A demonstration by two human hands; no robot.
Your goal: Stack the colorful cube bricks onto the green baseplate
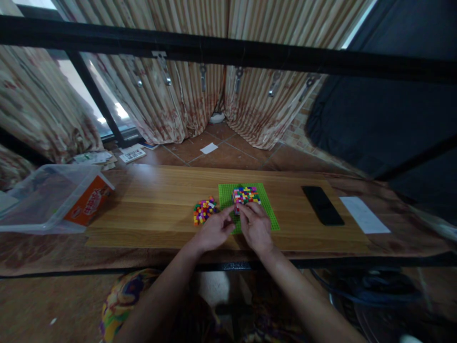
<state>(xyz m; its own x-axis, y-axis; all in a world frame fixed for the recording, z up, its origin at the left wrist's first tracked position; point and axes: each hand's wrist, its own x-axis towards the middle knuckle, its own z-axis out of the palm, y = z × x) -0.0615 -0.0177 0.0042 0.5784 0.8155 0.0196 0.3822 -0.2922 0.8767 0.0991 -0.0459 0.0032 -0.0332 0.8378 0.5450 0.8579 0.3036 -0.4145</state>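
A green studded baseplate [267, 209] lies on the wooden board, bearing a compact block of many-coloured toy bricks [246, 193]. Left of the plate is a loose heap of small toy bricks [203, 209]. My left hand [216, 229] reaches over the plate's left edge, its fingers curled and the index fingertip at the near left corner of the built block; whatever it pinches is hidden. My right hand [256, 225] is closed at the same corner, thumb and index pinched on what looks like a small brick. The two hands' fingertips almost meet.
The wooden board [153, 200] spans the low table. On its right lies a black phone [322, 205], with a white paper sheet [364, 214] beyond. A clear plastic bin [46, 190] with an orange label stands at left. A dark metal bar [214, 45] crosses ahead, before curtains.
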